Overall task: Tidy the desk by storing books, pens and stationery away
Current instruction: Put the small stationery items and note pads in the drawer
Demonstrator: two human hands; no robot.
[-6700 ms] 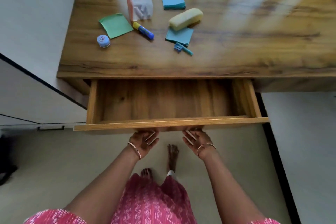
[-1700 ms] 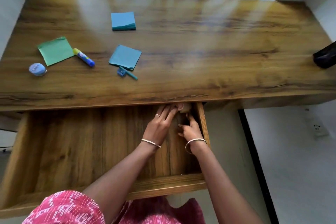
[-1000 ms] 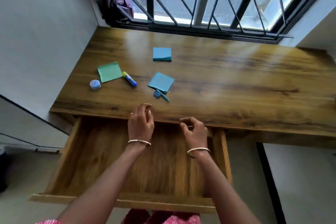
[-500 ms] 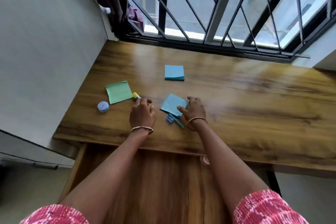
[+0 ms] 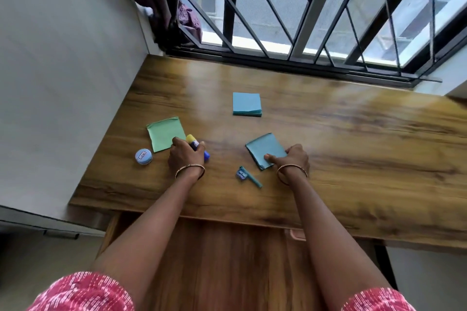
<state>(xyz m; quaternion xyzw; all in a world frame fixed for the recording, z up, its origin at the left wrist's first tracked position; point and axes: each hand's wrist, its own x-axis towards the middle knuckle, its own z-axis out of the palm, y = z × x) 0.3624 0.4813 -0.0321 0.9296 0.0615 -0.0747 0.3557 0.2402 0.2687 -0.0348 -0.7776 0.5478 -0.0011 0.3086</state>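
My left hand (image 5: 185, 155) is closed around a blue glue stick with a yellow cap (image 5: 191, 140) on the wooden desk (image 5: 353, 149). My right hand (image 5: 293, 158) pinches the near corner of a teal sticky-note pad (image 5: 264, 150), thumb on top. A green sticky-note pad (image 5: 164, 135) lies just beyond my left hand. A second blue note pad (image 5: 247, 104) sits farther back. A small blue sharpener and teal pencil (image 5: 249, 177) lie between my wrists. A round blue tin (image 5: 143, 156) sits at the left.
The open wooden drawer (image 5: 227, 260) lies below the desk's front edge, under my forearms. A white wall runs along the left. A barred window and a dark curtain (image 5: 161, 2) stand behind the desk.
My hands left the drawer and reached onto the desk. The left one closed on the glue stick and the right one took hold of the teal pad. The camera has leaned forward.
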